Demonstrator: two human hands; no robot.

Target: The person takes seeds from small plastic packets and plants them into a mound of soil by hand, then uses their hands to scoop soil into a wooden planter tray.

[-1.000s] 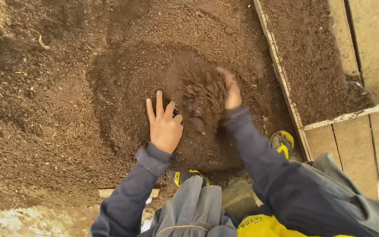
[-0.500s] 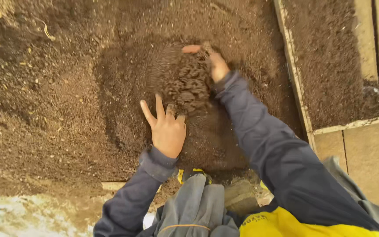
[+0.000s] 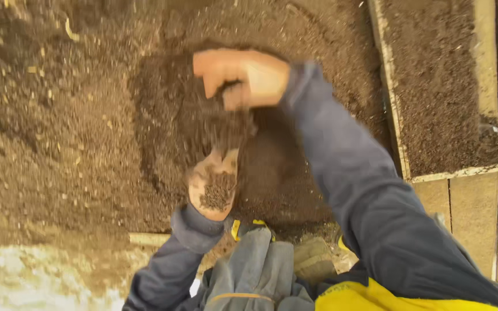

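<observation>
Soil bed: dark brown soil (image 3: 87, 132) fills most of your view, crumbly and granular, flecked with pale bits of straw or chips; a darker, finer, damper-looking patch lies under your hands.
Right hand: your right hand (image 3: 243, 78) is raised above the dark patch, fingers curled loosely downward, and loose soil (image 3: 226, 129) falls from it in a blurred stream.
Left hand: your left hand (image 3: 213, 187) sits below it, palm up and cupped open, dusted with dirt; a small heap of coarse dark crumbs rests in the palm.
Sleeves: both arms wear dull blue-grey fabric sleeves (image 3: 370, 196), soft and matte.
Clothing: grey trousers (image 3: 255, 276) with folds, and a bright yellow edge of garment (image 3: 364, 296) at the bottom.
Wooden edging: a weathered pale plank (image 3: 390, 103) runs along the right of the bed; a second soil-filled section (image 3: 439, 86) lies beyond it.
Boards: flat, worn timber boards (image 3: 474, 207) to the lower right.
Lower left: a pale, rough, whitish surface (image 3: 36, 282).
</observation>
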